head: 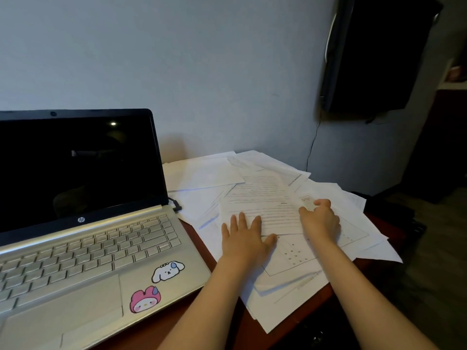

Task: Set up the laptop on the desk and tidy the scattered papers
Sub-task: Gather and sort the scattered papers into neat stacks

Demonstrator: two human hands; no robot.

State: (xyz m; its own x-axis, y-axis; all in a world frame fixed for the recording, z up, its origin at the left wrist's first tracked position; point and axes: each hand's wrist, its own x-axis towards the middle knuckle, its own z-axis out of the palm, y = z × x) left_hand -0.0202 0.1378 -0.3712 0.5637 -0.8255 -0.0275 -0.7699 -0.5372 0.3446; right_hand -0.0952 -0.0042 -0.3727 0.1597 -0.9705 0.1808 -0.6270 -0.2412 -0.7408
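As the papers lie: a loose heap of white sheets (298,281) covers the right part of the desk, overlapping at many angles; several overhang its right and near edges.
Top sheet: a page with lines of print (262,198) lies tilted on top of the heap, between the two hands.
Laptop: a silver laptop (83,248) stands on the left part of the desk, lid raised, screen dark, its right edge just beside the heap.
Laptop markings: a white dog sticker (168,271) and a pink sticker (145,299) sit on the palm rest, right of the touchpad.
Plug: a dark plug (177,207) is seated at the laptop's right side, near the hinge, touching the edge of the sheets.
Left hand: the left hand (243,239) lies palm down on the heap, fingers straight and slightly spread, fingertips on the printed page's lower edge.
Right hand: the right hand (321,221) rests on the sheets at the printed page's right edge, fingers curled; whether it pinches a sheet cannot be told.
Desk: reddish-brown top (199,306), bare between laptop and heap.
Wall: pale grey wall (202,72) behind the desk; a dark flat object (379,54) hangs on it at upper right, a thin cord (313,145) trailing below.
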